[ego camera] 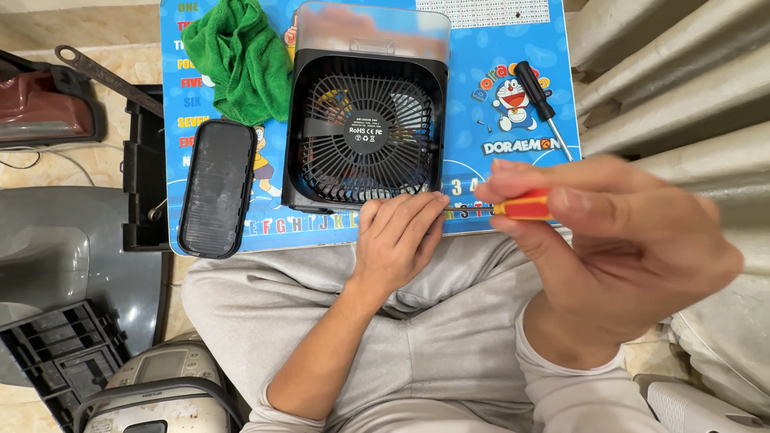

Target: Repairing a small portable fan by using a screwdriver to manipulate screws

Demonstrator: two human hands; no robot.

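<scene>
Pinching an orange screwdriver in raised right hand, left hand fingers flat against black fan.

Beige tiled floor under a blue cartoon-printed lap table, pale ridged cushion alongside.

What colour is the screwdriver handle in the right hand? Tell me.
Orange-red with a yellow band, seen in the head view.

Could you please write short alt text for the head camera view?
Seated cross-legged, a person steadies a black grilled fan unit with the left hand and holds a red-and-yellow screwdriver in the right hand. On the blue lap table lie a green cloth, black cover and second screwdriver.
</scene>
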